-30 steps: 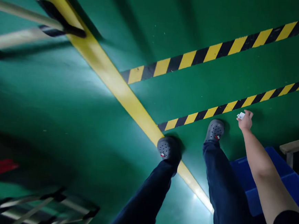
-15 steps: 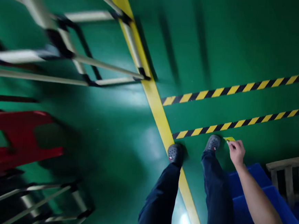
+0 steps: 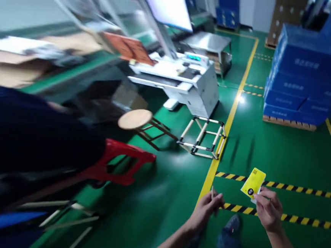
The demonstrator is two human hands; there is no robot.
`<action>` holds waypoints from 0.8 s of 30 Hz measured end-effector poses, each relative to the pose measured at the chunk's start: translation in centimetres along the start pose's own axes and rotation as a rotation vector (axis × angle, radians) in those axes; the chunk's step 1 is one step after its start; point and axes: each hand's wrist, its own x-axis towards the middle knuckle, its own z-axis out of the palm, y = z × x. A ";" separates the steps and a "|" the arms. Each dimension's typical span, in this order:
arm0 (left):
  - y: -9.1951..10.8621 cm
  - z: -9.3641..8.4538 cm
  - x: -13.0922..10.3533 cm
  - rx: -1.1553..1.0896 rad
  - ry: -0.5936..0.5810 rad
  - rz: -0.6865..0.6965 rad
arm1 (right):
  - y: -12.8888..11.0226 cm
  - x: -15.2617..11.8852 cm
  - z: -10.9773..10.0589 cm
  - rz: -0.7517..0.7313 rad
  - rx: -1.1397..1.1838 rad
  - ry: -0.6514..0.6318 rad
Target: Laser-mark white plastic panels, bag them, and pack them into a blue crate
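1. Two hands of the wearer are in view, well apart from each other, over the green floor (image 3: 159,200).
2. The right hand (image 3: 269,210) pinches one yellow card (image 3: 255,180) between thumb and fingers. The card is tilted, its far end pointing up and away from the hand, near the lower right of the view.
3. The card bears one square code at its far end and one black disc near the thumb. A white edge shows beneath it; whether that is a second piece, I cannot tell.
4. The left hand (image 3: 204,211) has its fingers curled around one thin, pale stick (image 3: 212,192), whose tip points up. Blur hides what it is.
5. One shoe (image 3: 233,223) shows plainly, between the two forearms.
6. Two striped tapes (image 3: 306,191) cross the floor near the hands, one passing behind the card. They meet one long yellow line (image 3: 233,110).
7. Two tube frames are visible: one (image 3: 200,146) stands whole by the yellow line, the other (image 3: 79,239) is partly cut off at lower left.
8. Two stools: one round-topped (image 3: 135,119), one red (image 3: 125,155).
9. One other person (image 3: 38,133), in dark clothing, is at the left, next to the red stool.
10. One white desk (image 3: 208,91) stands beyond the frames, with one bright screen (image 3: 169,6) above it.
11. One stack of blue boxes (image 3: 301,69) sits on one pallet (image 3: 288,122) at right; the boxes are too blurred to count.
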 end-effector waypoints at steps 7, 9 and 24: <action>13.5 -5.3 -17.5 -0.424 -0.037 0.381 | -19.1 6.9 4.4 -0.147 0.318 -0.072; 13.1 -9.9 -20.9 -0.454 0.055 0.471 | -24.2 7.1 7.6 -0.166 0.388 -0.082; 7.3 -49.2 -35.8 -0.227 0.217 0.580 | -55.2 2.2 34.5 0.831 0.849 -0.552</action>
